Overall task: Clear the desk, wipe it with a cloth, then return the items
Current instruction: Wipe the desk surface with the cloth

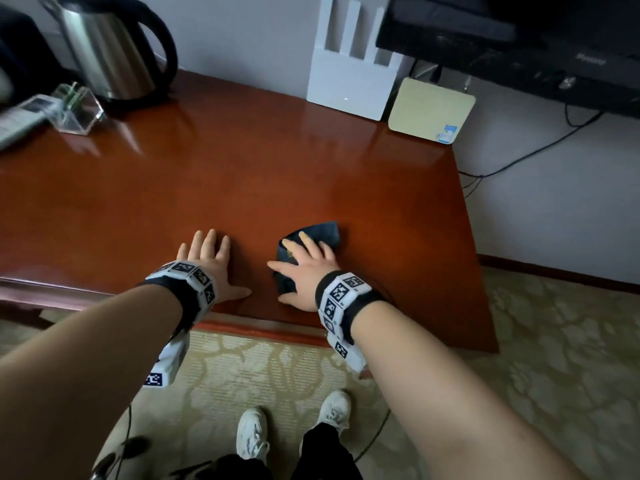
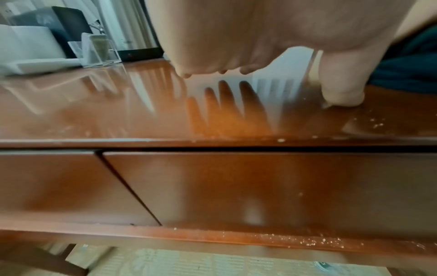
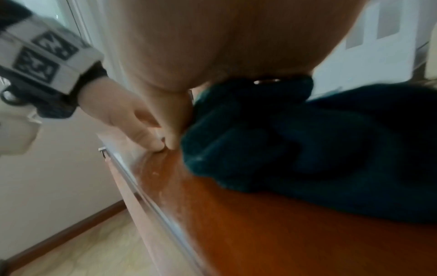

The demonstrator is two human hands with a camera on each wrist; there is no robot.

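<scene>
A dark blue cloth [image 1: 320, 235] lies bunched on the glossy reddish wooden desk [image 1: 242, 174], near its front edge. My right hand [image 1: 303, 265] lies flat on top of the cloth, fingers straight and spread, pressing it down. In the right wrist view the cloth [image 3: 295, 149] fills the space under my palm. My left hand [image 1: 211, 261] rests flat on the bare desk just left of the cloth, fingers straight, thumb pointing toward the right hand. In the left wrist view its thumb [image 2: 340, 89] touches the desk top [image 2: 118, 112], and crumbs lie along the front edge.
At the back left stand a steel kettle [image 1: 107, 46], a clear acrylic holder [image 1: 78, 109] and a white remote [image 1: 20, 123]. A white router [image 1: 353, 71] and a beige box [image 1: 429, 110] lean against the back wall. A black screen [image 1: 519, 39] hangs at the right. Drawers [image 2: 236, 186] sit below the desk edge.
</scene>
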